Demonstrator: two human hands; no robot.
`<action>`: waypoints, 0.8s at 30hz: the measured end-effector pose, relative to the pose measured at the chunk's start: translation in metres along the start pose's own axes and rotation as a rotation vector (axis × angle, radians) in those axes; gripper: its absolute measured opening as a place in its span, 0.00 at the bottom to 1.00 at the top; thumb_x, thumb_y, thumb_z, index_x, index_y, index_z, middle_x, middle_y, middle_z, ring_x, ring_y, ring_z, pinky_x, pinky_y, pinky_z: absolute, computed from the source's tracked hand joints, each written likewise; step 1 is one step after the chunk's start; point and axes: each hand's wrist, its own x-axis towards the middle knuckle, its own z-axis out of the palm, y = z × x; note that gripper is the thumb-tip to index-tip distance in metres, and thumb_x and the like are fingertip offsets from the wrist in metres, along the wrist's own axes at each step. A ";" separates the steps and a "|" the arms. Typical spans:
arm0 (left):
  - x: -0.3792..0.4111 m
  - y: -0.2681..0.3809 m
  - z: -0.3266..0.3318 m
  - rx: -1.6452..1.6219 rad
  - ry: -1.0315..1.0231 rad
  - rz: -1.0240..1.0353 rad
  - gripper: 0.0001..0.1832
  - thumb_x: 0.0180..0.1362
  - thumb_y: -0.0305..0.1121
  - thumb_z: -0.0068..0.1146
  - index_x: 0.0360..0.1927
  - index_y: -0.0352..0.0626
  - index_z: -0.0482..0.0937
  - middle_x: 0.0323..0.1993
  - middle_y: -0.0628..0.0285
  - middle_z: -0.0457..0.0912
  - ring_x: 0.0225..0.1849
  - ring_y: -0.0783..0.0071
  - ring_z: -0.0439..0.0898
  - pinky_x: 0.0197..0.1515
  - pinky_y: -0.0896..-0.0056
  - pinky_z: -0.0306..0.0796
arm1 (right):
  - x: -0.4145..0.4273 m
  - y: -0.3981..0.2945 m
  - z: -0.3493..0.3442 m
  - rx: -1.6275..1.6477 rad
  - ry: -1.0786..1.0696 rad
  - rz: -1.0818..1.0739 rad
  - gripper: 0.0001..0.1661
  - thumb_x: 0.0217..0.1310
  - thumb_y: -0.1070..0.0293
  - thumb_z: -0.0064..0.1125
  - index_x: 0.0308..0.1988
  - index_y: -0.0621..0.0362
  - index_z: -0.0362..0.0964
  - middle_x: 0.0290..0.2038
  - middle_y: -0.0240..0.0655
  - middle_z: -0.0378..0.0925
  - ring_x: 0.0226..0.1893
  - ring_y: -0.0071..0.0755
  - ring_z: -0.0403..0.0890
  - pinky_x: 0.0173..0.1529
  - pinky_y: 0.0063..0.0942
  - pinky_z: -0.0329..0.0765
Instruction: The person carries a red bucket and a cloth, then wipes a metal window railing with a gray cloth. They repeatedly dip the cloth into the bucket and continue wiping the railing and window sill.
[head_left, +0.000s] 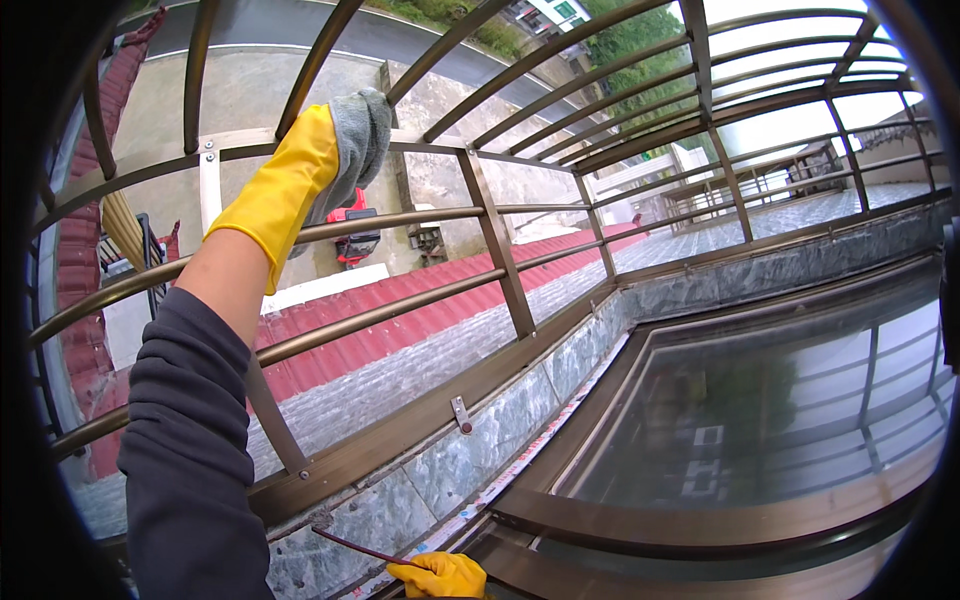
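Observation:
My left hand, in a yellow rubber glove, reaches out to the brown metal window guard. It grips a grey cloth, which is bunched against the guard's flat rail where the upper bars meet it. The fingertips are hidden by the cloth and glove. Low in the view, my right hand wears a matching yellow glove. Its fingers hold a thin dark stick that points left over the grey tiled sill. What the stick belongs to cannot be seen.
A brown-framed glass window stands at the right. Metal brackets fix the guard along the sill. Beyond the bars are a red tiled roof edge, a concrete yard far below and a red machine.

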 end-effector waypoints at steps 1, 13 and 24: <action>-0.001 0.000 -0.001 0.000 -0.001 -0.002 0.05 0.55 0.32 0.58 0.33 0.43 0.78 0.22 0.57 0.78 0.22 0.64 0.77 0.23 0.64 0.72 | 0.001 0.001 -0.002 0.030 -0.040 0.035 0.20 0.46 0.59 0.64 0.44 0.38 0.81 0.34 0.24 0.81 0.31 0.31 0.82 0.34 0.29 0.75; -0.005 -0.002 -0.001 0.006 -0.014 -0.005 0.05 0.57 0.32 0.57 0.32 0.43 0.79 0.22 0.57 0.79 0.22 0.65 0.77 0.23 0.64 0.73 | 0.004 0.002 -0.008 0.020 -0.084 -0.049 0.20 0.47 0.60 0.64 0.46 0.37 0.81 0.34 0.22 0.81 0.30 0.30 0.82 0.34 0.27 0.76; -0.006 -0.004 0.003 -0.003 -0.027 0.004 0.05 0.59 0.33 0.56 0.32 0.44 0.79 0.22 0.57 0.79 0.21 0.66 0.77 0.22 0.65 0.73 | 0.016 -0.006 -0.025 0.169 -0.305 0.259 0.25 0.49 0.57 0.61 0.51 0.34 0.77 0.34 0.20 0.81 0.34 0.29 0.82 0.36 0.26 0.77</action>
